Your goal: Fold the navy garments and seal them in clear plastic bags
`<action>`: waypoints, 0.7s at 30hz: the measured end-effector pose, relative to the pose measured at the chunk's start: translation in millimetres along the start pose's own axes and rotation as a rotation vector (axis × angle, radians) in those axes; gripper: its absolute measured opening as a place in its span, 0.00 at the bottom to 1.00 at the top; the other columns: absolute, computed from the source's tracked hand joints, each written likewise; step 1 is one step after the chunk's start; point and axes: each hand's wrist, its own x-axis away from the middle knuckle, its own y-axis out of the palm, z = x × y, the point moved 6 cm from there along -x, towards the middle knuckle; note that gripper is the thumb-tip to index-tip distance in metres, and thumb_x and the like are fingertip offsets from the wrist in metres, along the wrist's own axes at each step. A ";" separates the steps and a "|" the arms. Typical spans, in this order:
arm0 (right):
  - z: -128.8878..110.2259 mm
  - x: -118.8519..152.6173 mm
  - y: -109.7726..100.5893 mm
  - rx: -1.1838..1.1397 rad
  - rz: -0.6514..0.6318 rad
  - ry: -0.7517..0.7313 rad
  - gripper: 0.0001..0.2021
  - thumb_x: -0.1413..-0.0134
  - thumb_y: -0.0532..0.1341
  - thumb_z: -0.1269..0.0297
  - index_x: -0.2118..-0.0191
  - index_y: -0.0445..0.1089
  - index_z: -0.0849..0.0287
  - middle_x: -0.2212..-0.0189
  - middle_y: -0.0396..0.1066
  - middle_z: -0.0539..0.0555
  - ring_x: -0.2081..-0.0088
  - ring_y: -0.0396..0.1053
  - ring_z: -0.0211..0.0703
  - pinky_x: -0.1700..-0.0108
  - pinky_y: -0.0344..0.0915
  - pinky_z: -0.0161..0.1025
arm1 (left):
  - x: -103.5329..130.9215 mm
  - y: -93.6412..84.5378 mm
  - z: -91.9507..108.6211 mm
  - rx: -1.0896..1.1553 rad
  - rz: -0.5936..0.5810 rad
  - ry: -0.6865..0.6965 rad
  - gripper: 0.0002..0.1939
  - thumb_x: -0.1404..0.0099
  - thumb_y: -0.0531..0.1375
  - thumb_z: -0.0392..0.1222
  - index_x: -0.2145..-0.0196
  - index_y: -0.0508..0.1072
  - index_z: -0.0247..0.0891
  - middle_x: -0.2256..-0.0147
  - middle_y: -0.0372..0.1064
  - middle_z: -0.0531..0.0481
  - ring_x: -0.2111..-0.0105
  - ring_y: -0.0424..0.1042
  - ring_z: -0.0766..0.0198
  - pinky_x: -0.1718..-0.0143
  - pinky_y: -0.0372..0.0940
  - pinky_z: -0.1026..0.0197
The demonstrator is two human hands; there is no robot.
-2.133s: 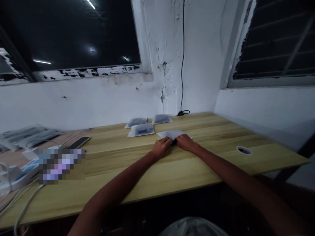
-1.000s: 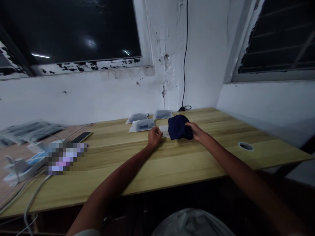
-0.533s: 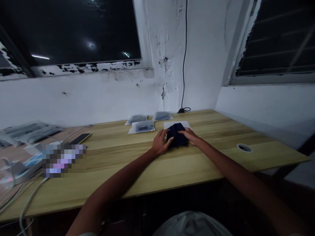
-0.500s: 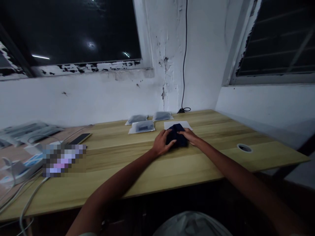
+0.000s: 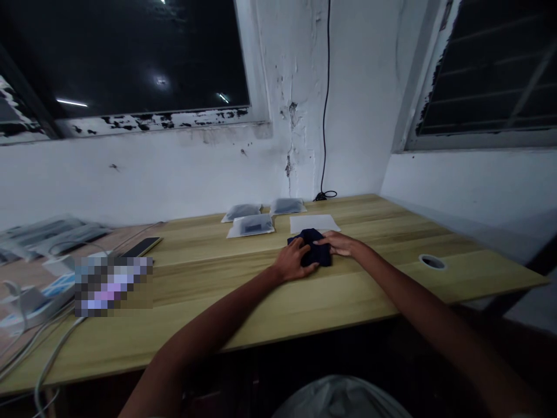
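Note:
A dark blue cloth [image 5: 321,253], bunched up, lies on the wooden table [image 5: 278,310] between my hands. My left hand [image 5: 292,261] rests on its left side with the fingers spread over the fabric. From the right, my right hand [image 5: 339,242] grips the cloth's edge between thumb and fingers. Just behind the cloth lies a flat white sheet [image 5: 314,223]. Three frosted packets with dark contents, a front one [image 5: 251,225], a back left one [image 5: 242,212] and a back right one [image 5: 288,205], sit to the left of the sheet.
At the left are a dark phone [image 5: 141,247], a white power strip [image 5: 41,307] with cables and several more packets [image 5: 52,235]. A round cable hole [image 5: 433,262] is at the right. A black cable [image 5: 325,133] hangs down the wall.
Both hands and the cloth have come slightly nearer to me, and the white sheet behind is now more exposed. The left hand's fingers have shifted on the cloth.

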 end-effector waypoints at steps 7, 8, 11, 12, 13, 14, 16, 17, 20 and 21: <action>-5.7 3.8 -24.6 0.105 0.095 0.006 0.11 0.64 0.68 0.71 0.68 0.75 0.61 0.72 0.76 0.50 0.73 0.70 0.35 0.74 0.65 0.29 | 15.0 -23.8 -50.5 -0.034 0.043 -0.424 0.14 0.37 0.57 0.50 0.70 0.72 0.37 0.64 0.69 0.44 0.65 0.71 0.57 0.65 0.66 0.58; -6.7 4.1 -32.1 0.155 0.133 0.001 0.11 0.64 0.68 0.71 0.68 0.75 0.61 0.74 0.76 0.50 0.74 0.69 0.36 0.75 0.63 0.29 | 18.9 -24.9 -62.6 -0.052 0.017 -0.494 0.12 0.38 0.57 0.47 0.72 0.72 0.37 0.65 0.69 0.44 0.65 0.71 0.57 0.66 0.65 0.59; -11.0 4.5 -57.2 0.427 0.254 -0.033 0.10 0.68 0.71 0.66 0.74 0.74 0.61 0.81 0.71 0.48 0.78 0.65 0.37 0.77 0.59 0.32 | 30.1 -22.5 -95.4 -0.108 -0.137 -0.657 0.06 0.43 0.59 0.41 0.74 0.69 0.36 0.68 0.70 0.42 0.67 0.72 0.54 0.69 0.63 0.59; -13.8 4.9 -65.3 0.551 0.308 -0.063 0.10 0.69 0.72 0.63 0.78 0.73 0.60 0.83 0.69 0.47 0.79 0.64 0.37 0.77 0.58 0.33 | 31.8 -21.7 -101.8 -0.120 -0.179 -0.669 0.04 0.45 0.60 0.40 0.74 0.69 0.36 0.68 0.70 0.42 0.67 0.72 0.53 0.69 0.63 0.59; -17.3 5.8 -72.3 0.674 0.371 -0.102 0.13 0.69 0.73 0.58 0.81 0.71 0.59 0.85 0.66 0.47 0.79 0.62 0.38 0.76 0.57 0.33 | 31.7 -22.3 -104.9 -0.127 -0.190 -0.656 0.03 0.47 0.60 0.38 0.72 0.69 0.36 0.66 0.70 0.41 0.66 0.72 0.53 0.69 0.64 0.59; -21.1 7.0 -77.7 0.789 0.437 -0.147 0.17 0.67 0.72 0.53 0.84 0.68 0.58 0.87 0.63 0.47 0.79 0.61 0.39 0.76 0.56 0.34 | 29.7 -25.0 -104.3 -0.130 -0.160 -0.620 0.05 0.48 0.60 0.35 0.70 0.69 0.36 0.64 0.70 0.41 0.64 0.72 0.53 0.67 0.65 0.58; -28.1 9.7 -81.5 0.968 0.553 -0.249 0.23 0.61 0.68 0.44 0.87 0.63 0.56 0.88 0.59 0.47 0.79 0.60 0.39 0.74 0.55 0.35 | 22.2 -34.7 -92.5 -0.126 -0.019 -0.494 0.11 0.48 0.59 0.32 0.65 0.69 0.36 0.59 0.68 0.40 0.58 0.70 0.52 0.60 0.66 0.56; -30.6 10.4 -80.0 1.029 0.589 -0.297 0.25 0.57 0.65 0.41 0.86 0.62 0.56 0.87 0.59 0.48 0.78 0.60 0.39 0.74 0.54 0.35 | 18.3 -39.4 -82.2 -0.113 0.052 -0.412 0.12 0.48 0.58 0.32 0.63 0.68 0.36 0.56 0.67 0.39 0.55 0.69 0.52 0.55 0.65 0.55; -30.7 6.2 -65.3 1.127 0.535 -0.395 0.26 0.49 0.58 0.37 0.81 0.65 0.57 0.83 0.63 0.49 0.77 0.61 0.40 0.71 0.55 0.35 | 9.2 -40.2 -44.3 -0.027 0.080 -0.140 0.15 0.41 0.58 0.38 0.55 0.67 0.36 0.52 0.66 0.40 0.49 0.65 0.52 0.46 0.61 0.52; -28.1 2.7 -59.3 1.133 0.474 -0.404 0.26 0.48 0.57 0.37 0.79 0.67 0.57 0.82 0.65 0.49 0.76 0.62 0.40 0.70 0.56 0.35 | 7.9 -35.6 -33.1 0.003 0.023 -0.071 0.16 0.39 0.58 0.42 0.53 0.67 0.37 0.51 0.67 0.40 0.50 0.66 0.52 0.46 0.61 0.52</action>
